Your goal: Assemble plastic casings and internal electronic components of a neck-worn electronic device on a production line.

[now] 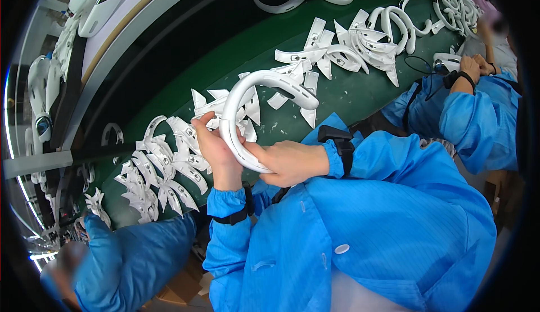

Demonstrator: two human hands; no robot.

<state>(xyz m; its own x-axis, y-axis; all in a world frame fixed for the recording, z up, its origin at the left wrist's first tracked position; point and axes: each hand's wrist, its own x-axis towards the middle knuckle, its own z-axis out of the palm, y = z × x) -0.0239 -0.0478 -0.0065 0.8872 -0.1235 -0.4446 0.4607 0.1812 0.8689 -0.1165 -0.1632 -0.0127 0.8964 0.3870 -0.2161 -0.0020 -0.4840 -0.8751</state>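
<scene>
Head view: gripping curved white piece (229,106) by lower end with right hand (292,162), fingers closed around it. Touching same piece from left side with left hand (216,151), palm turned up, fingers partly hidden behind it — cannot tell if closed. Held over near side of green worktable (273,129), arched upward, slotted far end pointing right. Just beyond hands, on worktable: loose white parts (252,106). Also a spread of curved white parts (163,165) to the left, another heap (360,47) farther right, near white loops (396,28). Wearing blue smock (360,239) — black wristbands (343,157) at both wrists. At right, near co-worker's hands (471,67): white device (447,60).
</scene>
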